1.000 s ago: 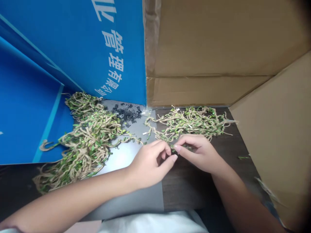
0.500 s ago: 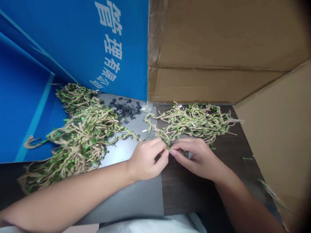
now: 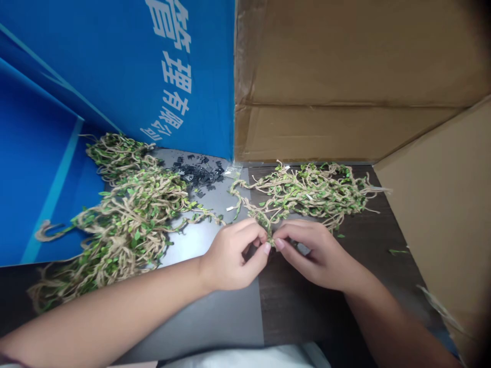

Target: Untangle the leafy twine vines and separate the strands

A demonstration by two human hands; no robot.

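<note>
Leafy twine strand (image 3: 262, 219) lay at frame centre, its near part pinched by left hand (image 3: 236, 255) and right hand (image 3: 316, 250), fingertips nearly closed. Judged light, limp, rough enough not to slip; leaves seemed easily torn, so cord offered better hold.

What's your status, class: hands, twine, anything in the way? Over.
Left hand and right hand nearly touching at leafy twine strand; exact grip unclear. Tangled twine pile just beyond. Black flat pieces farther back, not in the way.
</note>
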